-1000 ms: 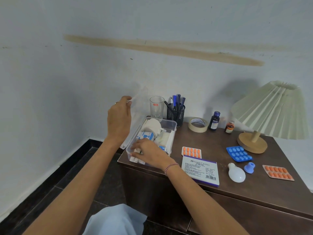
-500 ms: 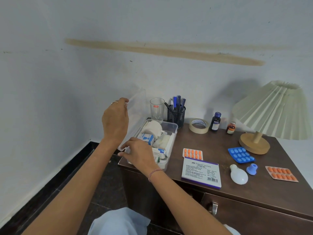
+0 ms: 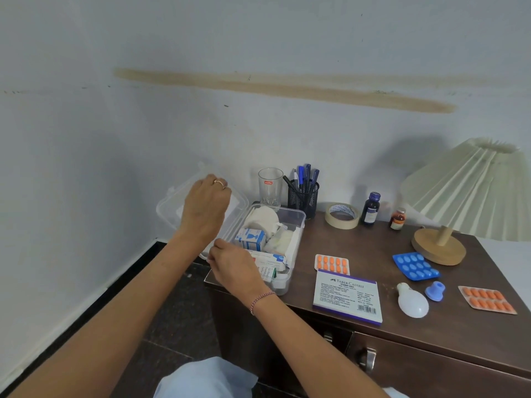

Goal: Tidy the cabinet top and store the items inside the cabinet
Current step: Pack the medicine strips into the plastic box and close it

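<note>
Two hands at box: our left hand grips open lid; right hand on near corner, grip unclear. Next we likely load pill strip.

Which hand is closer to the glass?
Left. The left hand holds the lid beside the glass; the right hand is at the box's near end, farther off.

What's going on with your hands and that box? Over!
Left hand holds clear lid tilted open. Right hand at clear box near-left corner, grip hidden. Box packed with supplies. Pill strips, stamp pad loose on cabinet top.
</note>
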Available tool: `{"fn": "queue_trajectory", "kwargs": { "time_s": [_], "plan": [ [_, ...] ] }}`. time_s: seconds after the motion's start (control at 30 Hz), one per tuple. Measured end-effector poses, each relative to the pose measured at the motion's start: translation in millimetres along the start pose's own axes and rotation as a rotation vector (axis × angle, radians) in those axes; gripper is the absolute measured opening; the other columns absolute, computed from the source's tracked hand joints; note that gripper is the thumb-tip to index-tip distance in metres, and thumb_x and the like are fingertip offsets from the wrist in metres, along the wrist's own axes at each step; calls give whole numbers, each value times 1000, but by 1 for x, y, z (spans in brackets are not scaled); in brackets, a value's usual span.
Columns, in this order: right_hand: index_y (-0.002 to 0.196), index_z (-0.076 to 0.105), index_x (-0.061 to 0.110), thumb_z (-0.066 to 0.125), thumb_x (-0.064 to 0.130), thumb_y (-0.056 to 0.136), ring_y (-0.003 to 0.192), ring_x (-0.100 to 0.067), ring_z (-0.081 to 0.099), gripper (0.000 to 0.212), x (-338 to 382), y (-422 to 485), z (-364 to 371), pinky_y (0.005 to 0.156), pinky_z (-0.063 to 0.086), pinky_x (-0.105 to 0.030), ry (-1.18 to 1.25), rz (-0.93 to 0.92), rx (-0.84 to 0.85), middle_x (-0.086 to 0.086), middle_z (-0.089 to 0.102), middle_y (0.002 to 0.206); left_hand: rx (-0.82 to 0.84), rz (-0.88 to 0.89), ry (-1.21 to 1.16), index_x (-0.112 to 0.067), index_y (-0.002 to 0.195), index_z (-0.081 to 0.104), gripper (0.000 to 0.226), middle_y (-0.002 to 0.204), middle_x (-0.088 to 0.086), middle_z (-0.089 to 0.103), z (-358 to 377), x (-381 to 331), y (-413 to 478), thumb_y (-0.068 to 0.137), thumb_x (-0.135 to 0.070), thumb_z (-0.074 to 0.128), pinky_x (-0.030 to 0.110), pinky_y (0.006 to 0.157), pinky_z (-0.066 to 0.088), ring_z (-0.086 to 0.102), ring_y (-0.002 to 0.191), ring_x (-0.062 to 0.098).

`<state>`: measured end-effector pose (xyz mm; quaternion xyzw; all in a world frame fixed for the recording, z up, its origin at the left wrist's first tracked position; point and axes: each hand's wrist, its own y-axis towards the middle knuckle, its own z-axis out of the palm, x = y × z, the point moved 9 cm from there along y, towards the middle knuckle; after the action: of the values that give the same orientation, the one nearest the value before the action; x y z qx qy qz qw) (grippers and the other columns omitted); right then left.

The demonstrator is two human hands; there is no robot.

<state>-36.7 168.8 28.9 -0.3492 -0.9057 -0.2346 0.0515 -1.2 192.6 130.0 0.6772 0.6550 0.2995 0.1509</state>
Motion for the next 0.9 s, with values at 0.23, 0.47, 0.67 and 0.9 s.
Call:
{"fn": "queue_trajectory", "kwargs": {
  "time_s": [0.23,0.47,0.67,0.9],
  "plan": [
    [110,60,4,59,11,90,85,-26,61,21,1,0,7,73,52,-36,-39,-38,-19,-11,57,110,560,-288,-456,-3,91,75,23,83,11,75,88,16,6,82,-24,71,27,74,54,66,65,16],
    [112,59,2,59,11,91,86,-27,62,23,2,-1,7,74,53,-37,-53,-68,-32,-13,58,113,727,-428,-559,-4,86,75,31,73,4,72,124,18,1,74,-33,78,16,59,51,62,48,5],
    [114,60,3,56,10,91,93,-27,61,24,-9,-2,3,80,53,-39,-49,-55,-11,-12,58,114,708,-447,-664,-8,87,73,21,78,4,68,132,18,-4,72,-21,80,18,66,54,67,60,12],
    [112,61,4,55,11,93,92,-26,61,21,-15,-7,-1,80,53,-37,-43,-72,-11,-11,59,109,682,-512,-858,-13,87,74,22,73,-1,68,143,23,-20,68,-21,83,16,59,50,67,65,11]
  ]
}}
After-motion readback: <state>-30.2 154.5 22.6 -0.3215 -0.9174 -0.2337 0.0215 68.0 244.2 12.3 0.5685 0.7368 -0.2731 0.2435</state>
